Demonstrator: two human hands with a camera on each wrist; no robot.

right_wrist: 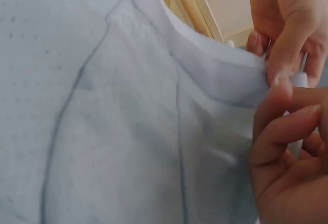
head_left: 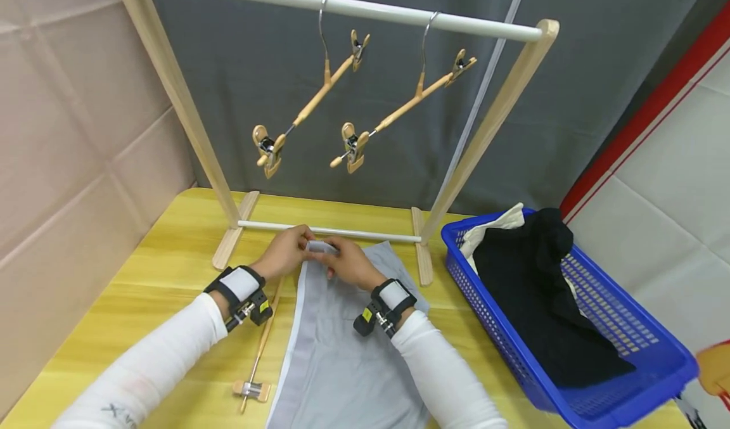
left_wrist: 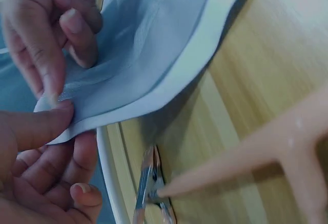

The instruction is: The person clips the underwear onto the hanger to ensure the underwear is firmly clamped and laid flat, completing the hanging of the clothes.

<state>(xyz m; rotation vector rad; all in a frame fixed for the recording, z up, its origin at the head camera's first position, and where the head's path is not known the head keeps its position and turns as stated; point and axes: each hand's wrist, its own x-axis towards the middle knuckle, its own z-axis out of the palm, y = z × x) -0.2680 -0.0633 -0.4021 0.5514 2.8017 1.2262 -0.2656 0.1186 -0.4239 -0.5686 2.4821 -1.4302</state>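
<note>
**Both hands pinch the far edge of a grey garment below the rack**

Only the head view takes in the whole scene: a wooden clothes rack (head_left: pixel 342 4) at the far side of the yellow table (head_left: pixel 171 251), with two clip hangers (head_left: pixel 310 102) on its white rail, and a blue basket (head_left: pixel 627 346) on the right holding black and pale clothes. The grey garment (head_left: pixel 348 359) lies flat in the middle, running from the near edge to the rack's base bar. A third clip hanger (head_left: pixel 259 359) lies on the table just left of it.

The wrist views add what the head view cannot: the left wrist camera shows the garment's pale waistband lifted off the table, with what looks like a hanger clip beneath, though blurred. The right wrist camera shows its seams and fine dotted weave.

No readable labels; faint marks on the left sleeve are unclear.

The left hand (head_left: pixel 283 251) and right hand (head_left: pixel 348 264) meet at the far edge, wrists bent inward. Each thumb and forefinger clamps the waistband; the other fingers curl loosely.
</note>
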